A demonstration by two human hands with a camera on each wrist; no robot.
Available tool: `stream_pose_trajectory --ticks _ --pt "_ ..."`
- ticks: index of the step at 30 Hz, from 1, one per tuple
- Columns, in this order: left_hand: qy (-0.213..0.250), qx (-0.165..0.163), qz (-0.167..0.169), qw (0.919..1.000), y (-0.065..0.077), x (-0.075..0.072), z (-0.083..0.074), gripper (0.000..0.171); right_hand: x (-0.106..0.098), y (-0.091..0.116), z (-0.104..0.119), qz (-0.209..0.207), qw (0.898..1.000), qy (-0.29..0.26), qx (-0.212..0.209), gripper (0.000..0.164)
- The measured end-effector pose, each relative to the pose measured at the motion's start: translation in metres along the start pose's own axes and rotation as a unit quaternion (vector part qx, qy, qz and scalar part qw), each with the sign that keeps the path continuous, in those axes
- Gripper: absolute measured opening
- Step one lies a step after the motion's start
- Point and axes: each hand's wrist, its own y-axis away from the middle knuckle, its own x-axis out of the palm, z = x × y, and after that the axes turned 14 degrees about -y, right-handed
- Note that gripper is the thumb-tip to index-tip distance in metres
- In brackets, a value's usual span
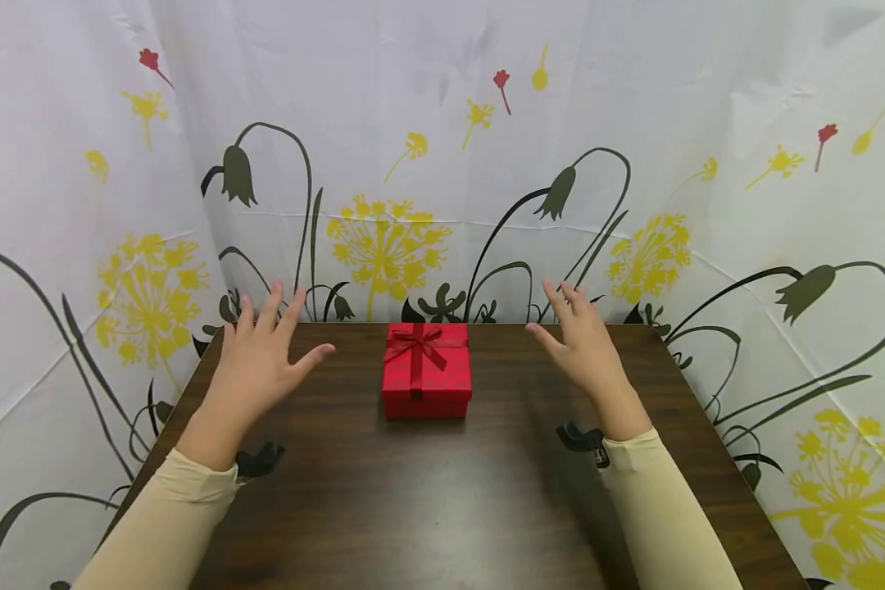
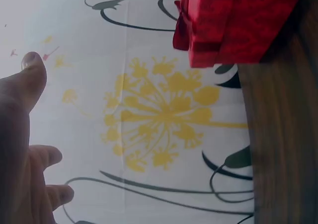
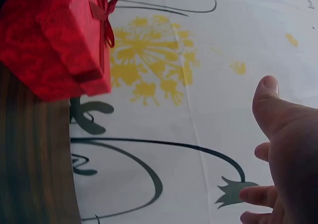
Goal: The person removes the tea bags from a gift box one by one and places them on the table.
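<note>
A red gift box with a darker red ribbon and bow stands on the dark wooden table, between the two hands and toward the back. My left hand is raised on the left of the box, fingers spread and holding nothing. On the other side my right hand is held up too, its fingers extended and apart from the box. Each wrist view shows the box's side, the left one at upper right, the right one at upper left.
The brown table reaches back to a white curtain printed with flowers, which also runs along both sides. Dark wrist-worn mounts sit below the hands, at the cuffs of the cream sleeves.
</note>
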Motion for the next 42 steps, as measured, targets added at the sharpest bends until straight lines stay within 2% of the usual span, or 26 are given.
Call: stream_pose_trajectory --ticks 5,14,21,28,31,35,42 --pt "0.015 0.003 -0.005 0.9999 0.0 0.011 -0.007 0.103 0.015 0.004 0.004 -0.005 0.999 -0.04 0.006 0.081" --pt "0.061 0.005 0.005 0.9981 0.002 0.028 -0.019 0.104 0.04 0.008 0.006 0.002 0.997 -0.076 0.005 0.076" --pt "0.106 -0.002 0.027 0.994 0.004 0.038 -0.026 0.103 0.056 0.01 0.009 0.007 0.994 -0.109 0.009 0.075" --pt "0.14 -0.006 0.055 0.9886 0.007 0.045 -0.037 0.103 0.068 0.01 0.012 0.001 0.988 -0.153 0.036 0.071" --pt "0.159 -0.01 0.06 0.9854 0.006 0.049 -0.041 0.103 0.074 0.009 0.015 0.002 0.986 -0.162 0.042 0.07" --pt "0.194 -0.019 0.049 0.9795 0.007 0.054 -0.047 0.098 0.083 0.01 0.017 0.004 0.984 -0.17 0.05 0.071" --pt "0.27 -0.047 0.021 0.9615 0.014 0.062 -0.06 0.085 0.097 0.014 0.02 0.015 0.973 -0.213 0.084 0.068"
